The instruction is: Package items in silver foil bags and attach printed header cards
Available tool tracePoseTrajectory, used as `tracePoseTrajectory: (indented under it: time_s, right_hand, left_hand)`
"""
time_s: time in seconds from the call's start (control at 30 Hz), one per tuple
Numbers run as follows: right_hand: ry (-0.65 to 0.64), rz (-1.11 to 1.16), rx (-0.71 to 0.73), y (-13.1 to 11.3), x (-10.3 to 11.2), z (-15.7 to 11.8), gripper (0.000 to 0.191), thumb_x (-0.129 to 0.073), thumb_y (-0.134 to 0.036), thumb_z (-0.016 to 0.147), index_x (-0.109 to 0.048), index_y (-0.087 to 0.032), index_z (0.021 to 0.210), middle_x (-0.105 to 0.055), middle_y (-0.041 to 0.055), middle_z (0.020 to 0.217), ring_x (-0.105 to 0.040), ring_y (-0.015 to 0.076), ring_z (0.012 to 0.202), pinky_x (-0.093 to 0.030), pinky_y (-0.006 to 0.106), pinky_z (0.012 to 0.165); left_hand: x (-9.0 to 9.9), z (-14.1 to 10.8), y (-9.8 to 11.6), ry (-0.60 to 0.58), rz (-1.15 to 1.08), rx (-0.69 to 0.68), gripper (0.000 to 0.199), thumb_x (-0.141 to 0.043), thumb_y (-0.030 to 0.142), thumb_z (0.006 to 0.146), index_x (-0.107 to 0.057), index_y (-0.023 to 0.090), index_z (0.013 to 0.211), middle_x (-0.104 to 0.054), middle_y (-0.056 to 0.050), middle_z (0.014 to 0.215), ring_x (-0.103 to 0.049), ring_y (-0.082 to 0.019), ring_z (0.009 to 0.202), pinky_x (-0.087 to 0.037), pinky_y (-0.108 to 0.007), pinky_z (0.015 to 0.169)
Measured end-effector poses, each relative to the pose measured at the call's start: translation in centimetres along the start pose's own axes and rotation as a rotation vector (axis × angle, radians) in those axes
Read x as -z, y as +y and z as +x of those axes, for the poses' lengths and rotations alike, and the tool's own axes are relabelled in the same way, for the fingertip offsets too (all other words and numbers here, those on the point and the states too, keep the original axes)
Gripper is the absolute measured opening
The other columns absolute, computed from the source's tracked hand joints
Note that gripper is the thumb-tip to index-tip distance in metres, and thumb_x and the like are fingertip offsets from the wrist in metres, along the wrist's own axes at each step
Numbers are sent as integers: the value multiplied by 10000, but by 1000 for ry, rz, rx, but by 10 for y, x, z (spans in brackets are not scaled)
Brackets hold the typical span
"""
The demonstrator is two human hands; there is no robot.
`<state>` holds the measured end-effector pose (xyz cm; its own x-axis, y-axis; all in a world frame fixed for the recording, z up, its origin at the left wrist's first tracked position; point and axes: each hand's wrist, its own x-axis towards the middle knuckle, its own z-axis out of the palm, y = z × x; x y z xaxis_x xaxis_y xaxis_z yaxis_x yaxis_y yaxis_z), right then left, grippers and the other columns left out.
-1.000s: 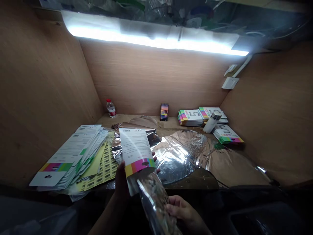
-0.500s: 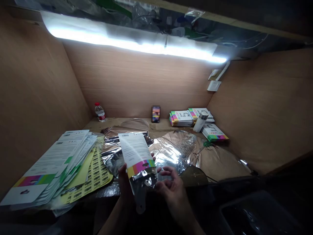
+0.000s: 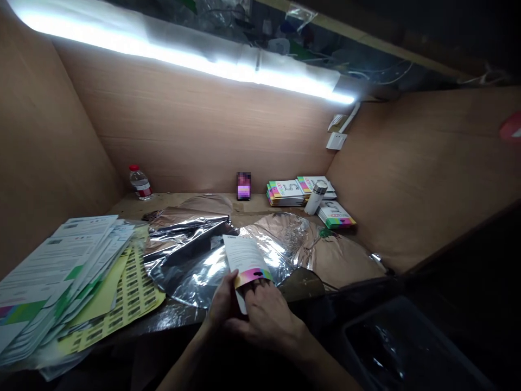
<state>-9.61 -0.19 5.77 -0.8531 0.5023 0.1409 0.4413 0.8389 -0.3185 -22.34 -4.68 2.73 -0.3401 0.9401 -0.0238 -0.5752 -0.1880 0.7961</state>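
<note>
My left hand (image 3: 222,305) grips the left edge of a long printed card (image 3: 245,259), while my right hand (image 3: 266,317) closes over its lower end, with the fingers (image 3: 257,289) pressed against the rainbow band. I'm holding the card in both hands, tilted, just above the near edge of the tabletop (image 3: 248,205). Behind it, crumpled silver foil sheets (image 3: 191,271) spread across the middle. To my left, a fanned stack of printed cards (image 3: 69,266) lies partly over yellow barcode label sheets (image 3: 130,293). Farther back stand a water bottle (image 3: 140,182), a steel flask (image 3: 316,198) and stacks of colourful packaged cards (image 3: 285,193). A dark plastic bin (image 3: 391,347) sits at my lower right.
</note>
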Motion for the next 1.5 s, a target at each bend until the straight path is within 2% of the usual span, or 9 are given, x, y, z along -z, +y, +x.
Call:
tracePoseTrajectory:
  time_s: [0.1,0.2,0.43,0.57,0.73,0.9,1.17,1.33,1.5]
  right_hand:
    - [56,-16,-9,10,-23,-16,668,-684,-511,915,-579,-70,1405,-665,250,1259,-609,402,1165,-471,571,1036]
    - [41,46,83,16,-39,-42,472,-674,-376,931,-638,-86,1302,-665,223,1264,-591,359,1199,-462,501,1070]
    - [75,51,210,63,-31,-75,803,-770,-311,842,-435,-236,1568,-462,163,1600,-388,388,1475,-300,564,1182]
    - [131,134,189,78,-39,-69,549,-689,-220,884,-603,-251,1425,-589,126,1500,-458,341,1433,-357,528,1119]
    - [257,371,-50,64,-41,-58,102,-652,-289,967,-730,-243,920,-735,63,1213,-575,280,1242,-390,468,1035]
    - [414,325,-334,42,-44,-44,136,-674,-237,908,-619,-211,786,-647,51,943,-563,238,956,-413,403,878]
    - [288,60,-396,37,-42,-31,137,-672,-285,938,-618,-215,834,-615,64,950,-536,271,960,-384,430,868]
    - [398,-128,-374,51,-53,-23,226,-551,-392,1040,-633,-209,1146,-632,104,989,-542,286,924,-393,425,818]
    - [527,-112,-295,53,-60,-23,247,-522,-391,1054,-676,-225,1154,-674,122,1015,-592,288,950,-420,436,847]
  left_hand:
    - [26,4,4,-20,676,-268,620,-668,390,947,-493,258,1528,-387,-107,1655,-286,-357,1551,-218,-593,1269]
    - [49,2,4,-380,1282,-342,468,-621,391,988,-604,298,1446,-446,-98,1622,-301,-377,1543,-187,-664,1253]
    - [69,-23,5,-709,1542,-364,930,-755,585,853,-348,257,1623,-299,-143,1686,-157,-446,1569,-173,-686,1244]
    - [73,-31,5,-641,1483,-366,644,-786,462,848,-616,255,1433,-418,-119,1634,-166,-453,1567,-224,-690,1235]
    - [68,-30,-4,-340,1198,-344,124,-728,302,902,-786,266,1005,-686,-92,1376,-427,-407,1464,-366,-637,1187]
    - [58,-24,-8,-114,1311,-306,213,-713,400,896,-690,222,781,-632,-124,1362,-569,-369,1252,-501,-551,1066]
    - [51,-18,-12,-116,1559,-370,151,-595,317,942,-658,203,865,-586,-165,1386,-535,-402,1168,-486,-602,995]
    - [55,-16,-17,-125,1545,-385,212,-499,235,988,-675,207,1102,-590,-152,1376,-531,-378,1154,-485,-573,991]
    - [51,-11,-16,-157,1582,-366,436,-496,139,946,-637,229,1349,-516,-165,1510,-500,-391,1205,-467,-562,1011]
